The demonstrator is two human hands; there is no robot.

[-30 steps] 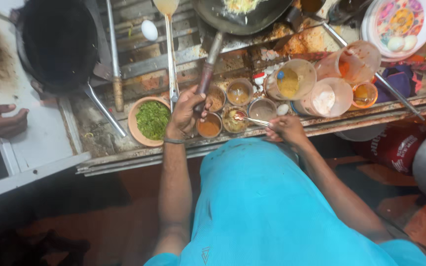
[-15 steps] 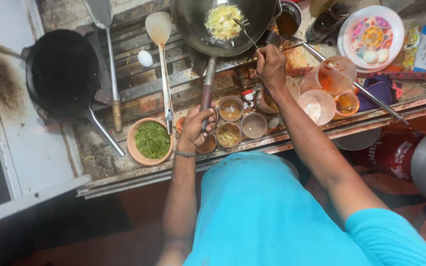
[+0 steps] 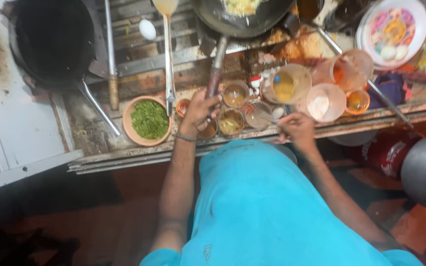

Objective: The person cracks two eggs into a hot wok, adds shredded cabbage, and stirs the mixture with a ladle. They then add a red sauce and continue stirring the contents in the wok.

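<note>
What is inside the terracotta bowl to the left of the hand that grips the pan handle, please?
The terracotta bowl holds chopped green herbs, heaped across nearly all of its inside. Only the rim shows bare; the bottom is covered by the greens, so anything beneath them cannot be seen.

a greasy, stained metal tabletop [image 3: 99,143] is running across the scene, with a scorched white panel [image 3: 20,133] adjoining it at the left. a dark reddish floor [image 3: 99,216] is lying in shadow below.

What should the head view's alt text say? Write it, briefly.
A person in a blue shirt grips a wok handle with the left hand while the right hand holds a spoon over small bowls of seasonings; chopped greens sit nearby.
</note>
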